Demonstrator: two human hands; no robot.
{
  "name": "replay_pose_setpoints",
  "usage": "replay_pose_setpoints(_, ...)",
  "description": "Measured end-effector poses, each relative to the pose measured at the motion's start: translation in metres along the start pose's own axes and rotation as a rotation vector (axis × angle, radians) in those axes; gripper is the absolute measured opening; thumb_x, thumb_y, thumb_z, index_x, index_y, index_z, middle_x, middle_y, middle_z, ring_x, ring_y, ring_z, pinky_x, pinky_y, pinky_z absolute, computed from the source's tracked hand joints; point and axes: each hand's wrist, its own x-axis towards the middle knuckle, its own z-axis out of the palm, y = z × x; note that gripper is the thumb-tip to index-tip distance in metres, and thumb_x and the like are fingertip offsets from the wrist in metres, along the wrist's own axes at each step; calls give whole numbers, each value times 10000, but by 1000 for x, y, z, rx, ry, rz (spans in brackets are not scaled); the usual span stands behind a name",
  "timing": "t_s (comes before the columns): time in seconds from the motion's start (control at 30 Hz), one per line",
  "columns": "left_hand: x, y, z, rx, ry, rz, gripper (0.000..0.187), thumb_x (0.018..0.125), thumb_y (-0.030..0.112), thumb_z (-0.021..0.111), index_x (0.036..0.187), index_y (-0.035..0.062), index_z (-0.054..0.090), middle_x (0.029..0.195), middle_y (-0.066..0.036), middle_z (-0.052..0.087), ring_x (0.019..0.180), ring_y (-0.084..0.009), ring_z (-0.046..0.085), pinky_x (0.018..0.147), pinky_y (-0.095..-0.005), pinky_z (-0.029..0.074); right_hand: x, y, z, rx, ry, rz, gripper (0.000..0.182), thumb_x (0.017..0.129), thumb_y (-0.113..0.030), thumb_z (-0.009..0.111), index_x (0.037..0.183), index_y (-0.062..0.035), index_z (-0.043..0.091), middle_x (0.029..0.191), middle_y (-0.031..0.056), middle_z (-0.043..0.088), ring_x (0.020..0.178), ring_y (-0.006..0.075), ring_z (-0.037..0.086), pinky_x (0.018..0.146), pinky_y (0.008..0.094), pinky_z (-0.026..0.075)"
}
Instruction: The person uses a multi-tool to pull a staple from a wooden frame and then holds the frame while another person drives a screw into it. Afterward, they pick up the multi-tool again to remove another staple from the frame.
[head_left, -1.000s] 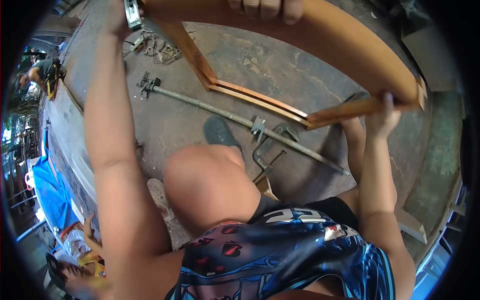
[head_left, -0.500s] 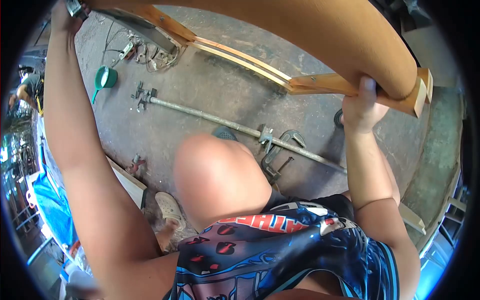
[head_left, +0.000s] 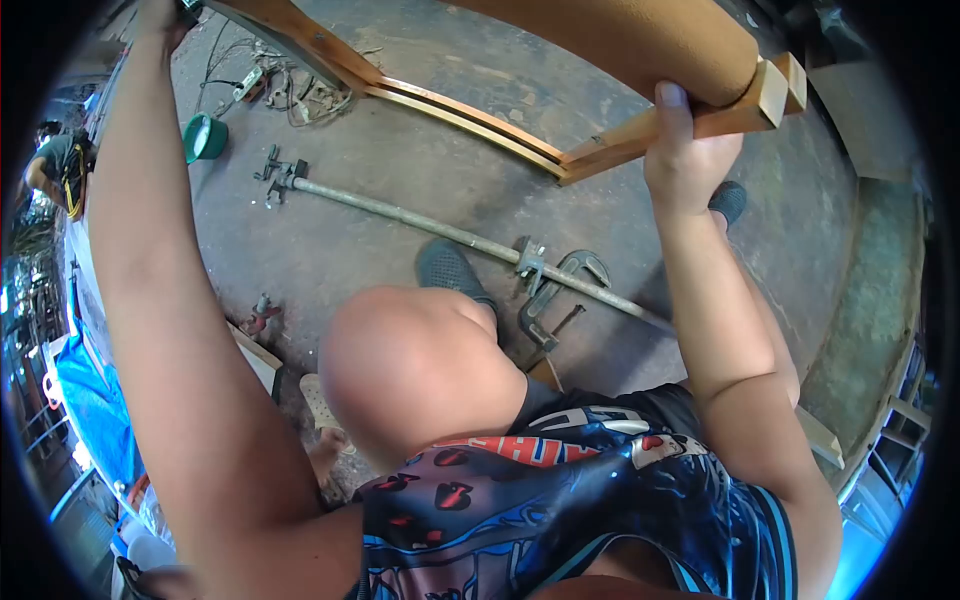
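Observation:
A wooden frame point(head_left: 620, 145) with a thick, curved tan pad point(head_left: 640, 40) along its top spans the upper part of the view. My right hand point(head_left: 690, 160) is closed around the frame's right end, the thumb pressed up against the pad. At the top left edge, my left hand point(head_left: 178, 25) is near the frame's other end. A metallic band shows at that wrist, but the fingers are cut off or hidden. The frame's lower rails point(head_left: 470, 125) run slanting above the concrete floor.
On the floor lie a long bar clamp point(head_left: 400, 215), a C-clamp point(head_left: 560, 290), a green dipper point(head_left: 205, 138) and a power strip with cables point(head_left: 250, 85). My shoe point(head_left: 450, 270) is close to the bar. Another person point(head_left: 62, 170) is at far left, near a blue sheet point(head_left: 95, 400).
The padded frame and my right hand have shifted up and to the left in view. My left hand has moved slightly right. More of my shoes shows now.

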Motion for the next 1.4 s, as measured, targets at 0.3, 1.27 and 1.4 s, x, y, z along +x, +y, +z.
replay_pose_setpoints(0.3,90,-25,-62,80,-57,51,423,1067,284,359,1316,0,550,1115,-98,712,740,-171,667,627,-328,550,20,9,27,266,132,-141,684,853,-268,793,1377,21,462,1259,125,593,1139,222,596,991,369,479)
replay_pose_setpoints(1.27,41,29,-45,91,-100,151,531,989,421,397,1311,25,545,1137,-126,606,968,-251,585,799,-405,470,-5,1,18,148,62,36,592,799,-228,846,1237,-9,514,1105,59,649,1036,180,627,934,325,484)
replay_pose_setpoints(1.4,-31,60,4,126,-109,119,645,955,507,345,1405,59,460,1409,-221,501,1245,-357,524,1054,-494,424,10,7,10,99,-54,-49,573,834,-357,790,1200,9,544,1104,92,641,1024,211,611,925,347,472)
